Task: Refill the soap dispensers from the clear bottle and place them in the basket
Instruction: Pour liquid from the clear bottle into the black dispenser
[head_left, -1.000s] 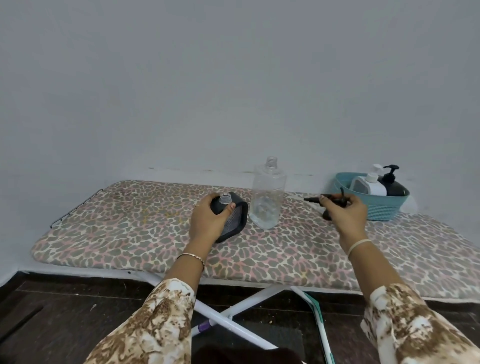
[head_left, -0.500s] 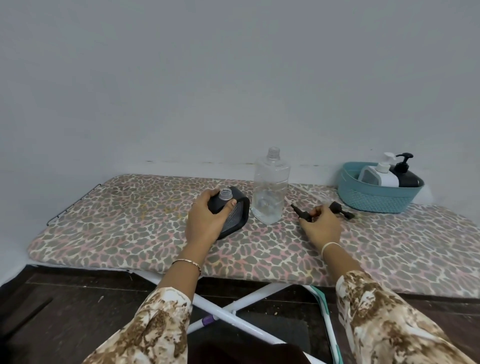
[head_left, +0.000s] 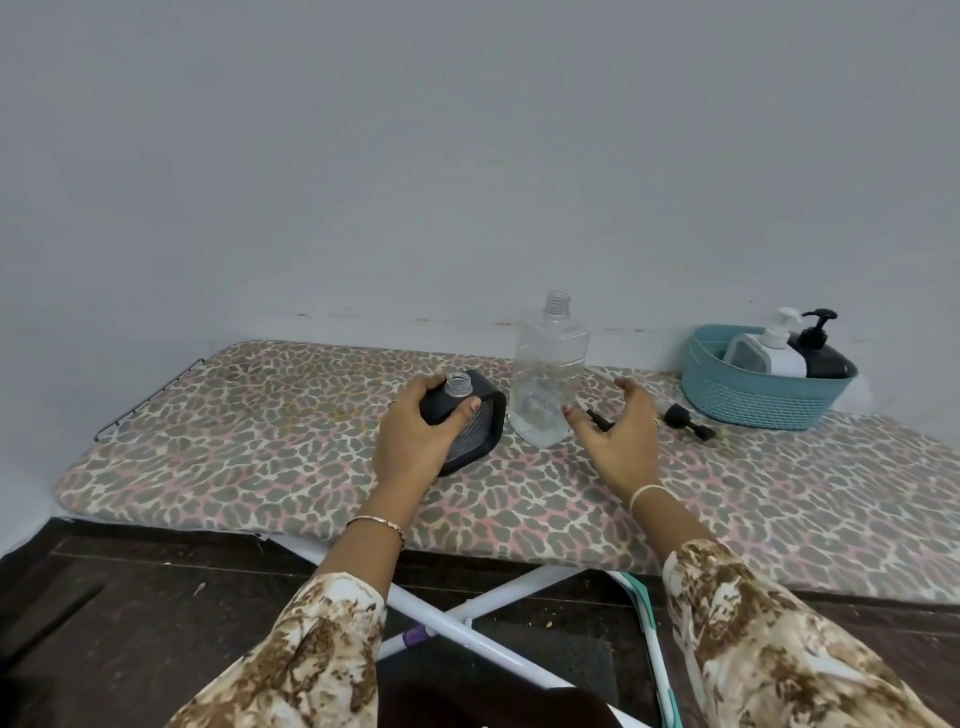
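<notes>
My left hand (head_left: 415, 436) grips a black soap dispenser (head_left: 480, 423) with its neck uncapped, resting on the ironing board. Just to its right stands the clear bottle (head_left: 549, 371), capless, with a little liquid at the bottom. My right hand (head_left: 618, 436) hovers open beside the bottle, fingers spread, holding nothing. The black pump head (head_left: 685, 418) lies on the board behind that hand, partly hidden by it. A teal basket (head_left: 748, 400) at the right holds a white dispenser (head_left: 769, 353) and a black dispenser (head_left: 821, 353).
The leopard-print ironing board (head_left: 260, 441) stands against a plain wall, with white crossed legs (head_left: 467, 618) below. A dark floor lies under its front edge.
My right hand set the black pump head down on the board, let go of it, and moved left toward the clear bottle. The left hand kept its grip on the black dispenser.
</notes>
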